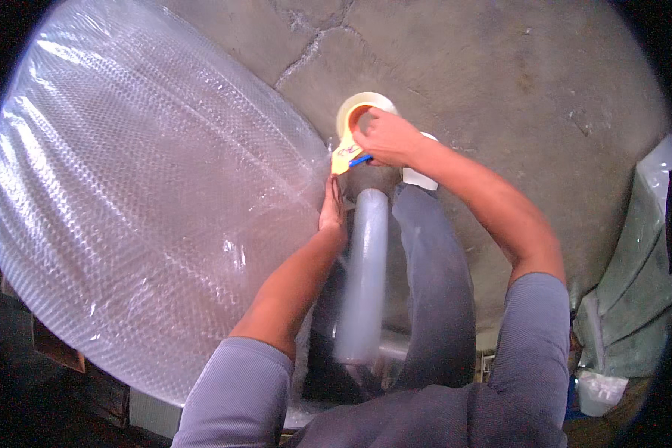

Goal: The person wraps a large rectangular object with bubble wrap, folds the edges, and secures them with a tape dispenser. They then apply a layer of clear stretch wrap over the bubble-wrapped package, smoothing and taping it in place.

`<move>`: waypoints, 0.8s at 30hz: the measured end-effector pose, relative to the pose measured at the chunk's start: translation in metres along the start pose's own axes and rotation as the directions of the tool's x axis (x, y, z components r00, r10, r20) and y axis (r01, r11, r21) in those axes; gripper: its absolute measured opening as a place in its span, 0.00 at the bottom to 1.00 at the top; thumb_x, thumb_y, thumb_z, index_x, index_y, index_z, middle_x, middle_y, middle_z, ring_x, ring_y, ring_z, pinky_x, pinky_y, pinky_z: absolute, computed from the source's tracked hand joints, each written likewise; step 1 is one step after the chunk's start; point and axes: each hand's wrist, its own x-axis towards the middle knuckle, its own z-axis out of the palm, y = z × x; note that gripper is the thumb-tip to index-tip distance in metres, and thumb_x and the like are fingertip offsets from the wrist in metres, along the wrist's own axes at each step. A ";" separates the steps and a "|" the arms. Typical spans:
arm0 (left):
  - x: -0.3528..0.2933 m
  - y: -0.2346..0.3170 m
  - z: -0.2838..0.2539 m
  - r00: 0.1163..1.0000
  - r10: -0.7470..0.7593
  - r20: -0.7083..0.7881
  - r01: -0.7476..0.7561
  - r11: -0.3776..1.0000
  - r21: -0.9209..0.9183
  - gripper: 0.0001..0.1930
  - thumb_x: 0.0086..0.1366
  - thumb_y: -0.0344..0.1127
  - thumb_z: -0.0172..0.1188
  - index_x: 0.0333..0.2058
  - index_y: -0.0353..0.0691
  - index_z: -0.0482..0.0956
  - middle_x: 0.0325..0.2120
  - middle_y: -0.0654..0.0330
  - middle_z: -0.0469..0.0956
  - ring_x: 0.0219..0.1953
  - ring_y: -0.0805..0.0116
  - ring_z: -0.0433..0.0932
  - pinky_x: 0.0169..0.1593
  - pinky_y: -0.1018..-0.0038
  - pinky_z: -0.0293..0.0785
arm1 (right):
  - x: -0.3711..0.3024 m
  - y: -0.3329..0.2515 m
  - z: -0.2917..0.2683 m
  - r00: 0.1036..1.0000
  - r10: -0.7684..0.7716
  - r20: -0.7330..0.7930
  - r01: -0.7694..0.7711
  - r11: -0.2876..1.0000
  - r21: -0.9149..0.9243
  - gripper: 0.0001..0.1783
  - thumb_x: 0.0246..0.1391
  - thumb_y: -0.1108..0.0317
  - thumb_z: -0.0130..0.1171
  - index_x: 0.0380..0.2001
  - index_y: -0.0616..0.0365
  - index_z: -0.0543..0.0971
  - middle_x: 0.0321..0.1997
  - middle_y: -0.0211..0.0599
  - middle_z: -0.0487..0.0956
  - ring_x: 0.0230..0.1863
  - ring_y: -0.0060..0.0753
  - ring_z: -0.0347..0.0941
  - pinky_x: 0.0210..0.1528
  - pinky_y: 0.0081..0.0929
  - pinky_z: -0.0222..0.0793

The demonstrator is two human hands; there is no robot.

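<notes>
My right hand [387,139] is closed around a yellow tape dispenser [343,158], which carries a wide pale roll of tape [361,98]. A blue part shows under the fingers. My left hand [333,205] lies flat along the edge of a big sheet-covered bundle of clear bubble wrap [157,187], fingers stretched out. Its fingertips are right by the dispenser's front end, and whether they touch it I cannot tell. Any strip of tape between the dispenser and the wrap is too small to make out.
A long translucent roll [364,276] extends between my legs. Cracked concrete floor [500,82] lies ahead and to the right. At the far right are a greenish plastic sheet [627,284] and a white container [602,393]. Dark boxes [56,347] stand at the lower left.
</notes>
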 end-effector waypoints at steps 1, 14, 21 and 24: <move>0.013 0.004 0.014 1.000 0.021 -0.004 -0.021 0.999 0.030 0.32 0.71 0.51 0.41 0.68 0.38 0.57 0.69 0.46 0.54 0.70 0.38 0.48 0.69 0.38 0.37 | 0.011 -0.002 0.003 0.998 -0.047 -0.029 0.047 0.999 0.008 0.29 0.44 0.46 0.69 0.37 0.59 0.72 0.24 0.38 0.81 0.32 0.38 0.80 0.52 0.35 0.62; 0.033 0.015 0.020 0.990 -0.022 0.137 0.046 0.984 -0.174 0.30 0.71 0.42 0.41 0.69 0.37 0.55 0.69 0.53 0.54 0.71 0.53 0.50 0.70 0.51 0.40 | 0.076 -0.033 -0.013 0.948 -0.307 -0.079 0.312 0.949 0.050 0.22 0.36 0.52 0.70 0.29 0.55 0.75 0.20 0.34 0.80 0.29 0.36 0.79 0.51 0.32 0.60; 0.017 -0.022 0.016 0.957 0.018 0.290 0.118 0.888 -0.444 0.44 0.67 0.64 0.43 0.70 0.36 0.49 0.72 0.51 0.46 0.73 0.48 0.42 0.71 0.47 0.32 | 0.166 -0.026 -0.007 0.914 -0.404 0.019 0.404 0.915 0.002 0.26 0.35 0.48 0.71 0.32 0.55 0.75 0.19 0.30 0.80 0.28 0.33 0.81 0.53 0.32 0.60; 0.015 -0.023 0.015 0.961 -0.034 0.273 0.146 0.905 -0.399 0.45 0.67 0.65 0.43 0.70 0.36 0.47 0.72 0.49 0.45 0.74 0.46 0.41 0.71 0.47 0.32 | 0.180 -0.016 0.006 0.879 -0.477 -0.017 0.476 0.878 -0.055 0.29 0.34 0.48 0.72 0.34 0.57 0.74 0.19 0.31 0.80 0.28 0.36 0.81 0.56 0.34 0.60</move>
